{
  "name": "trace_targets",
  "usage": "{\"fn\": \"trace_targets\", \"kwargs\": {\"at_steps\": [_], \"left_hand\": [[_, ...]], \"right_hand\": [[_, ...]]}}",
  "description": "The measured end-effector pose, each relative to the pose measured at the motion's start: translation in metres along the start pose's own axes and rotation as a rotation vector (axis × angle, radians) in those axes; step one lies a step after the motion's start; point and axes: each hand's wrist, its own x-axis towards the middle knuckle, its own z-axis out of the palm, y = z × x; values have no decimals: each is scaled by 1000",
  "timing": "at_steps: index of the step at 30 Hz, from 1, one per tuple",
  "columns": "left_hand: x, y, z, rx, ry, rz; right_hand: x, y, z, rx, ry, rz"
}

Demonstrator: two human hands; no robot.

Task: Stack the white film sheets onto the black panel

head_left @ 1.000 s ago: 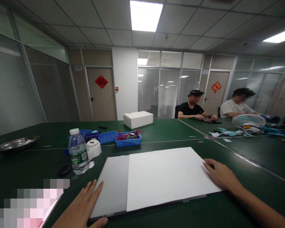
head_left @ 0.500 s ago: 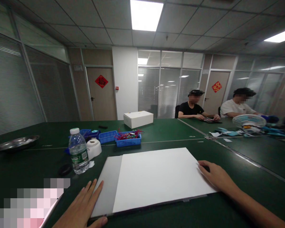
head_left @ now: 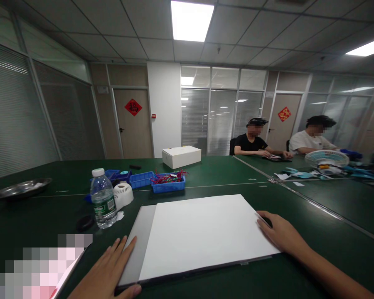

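Left hand [head_left: 107,263], grip spread, on grey board [head_left: 140,236]; right hand [head_left: 282,232], grip seemingly pinching white sheet [head_left: 202,236].

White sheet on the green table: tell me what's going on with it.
A person's left grip lies spread along the left edge of a flat grey panel. Their right grip touches the right edge of a large white rectangular sheet, which lies over most of the panel and leaves a grey strip bare on the left. A clear plastic bottle with a white cap stands beyond the left grip.
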Motion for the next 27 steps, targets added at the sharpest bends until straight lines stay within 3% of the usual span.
{"fn": "trace_targets", "kwargs": {"at_steps": [17,27], "left_hand": [[4,-9,8,-28,77,58],[2,-2,-1,0,3,28]], "right_hand": [[-14,-29,-4,35,-55,-85],[-21,-37,-3,104,-104,-114]]}}
